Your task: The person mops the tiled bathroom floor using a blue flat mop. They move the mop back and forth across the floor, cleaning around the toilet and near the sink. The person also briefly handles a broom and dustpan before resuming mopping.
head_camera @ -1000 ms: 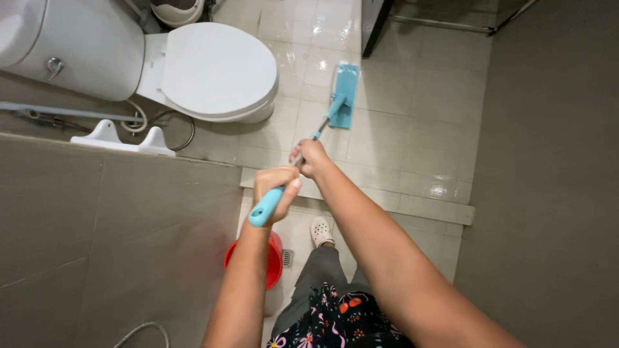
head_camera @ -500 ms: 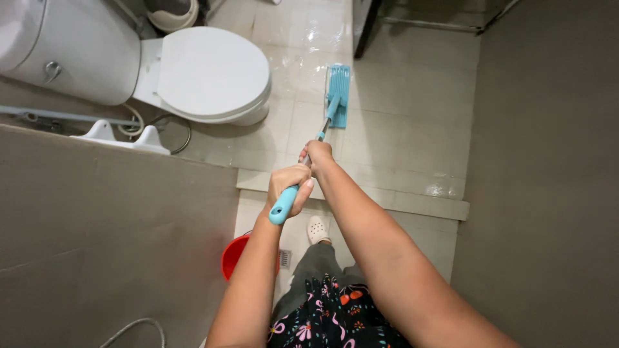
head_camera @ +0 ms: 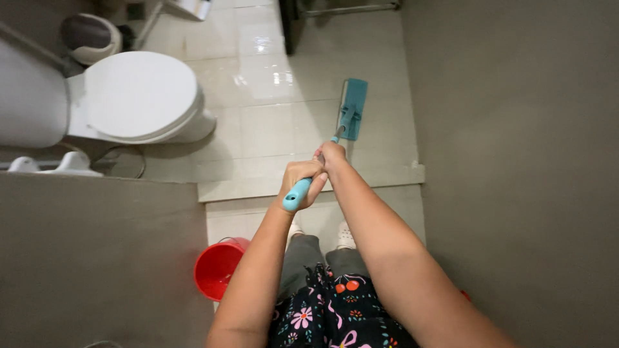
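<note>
- Head view: left hand (head_camera: 302, 183) wrapped around the teal mop handle (head_camera: 298, 193) end.
- Right hand (head_camera: 330, 154) clenched on the shaft just beyond it.
- Mop head (head_camera: 353, 108) flat on the floor tiles (head_camera: 271, 129), farther ahead.
- Toilet (head_camera: 138, 96) well left; red bucket (head_camera: 218, 267) below-left.

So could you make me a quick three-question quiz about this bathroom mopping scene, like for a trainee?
1. True or false: both hands, left hand and right hand, grip the mop handle.
2. Where does the mop head lie? A) on the toilet lid B) on the tiled floor C) in the red bucket
3. What colour is the bucket by the person's left leg?

Key: 1 true; 2 B; 3 red.
</note>
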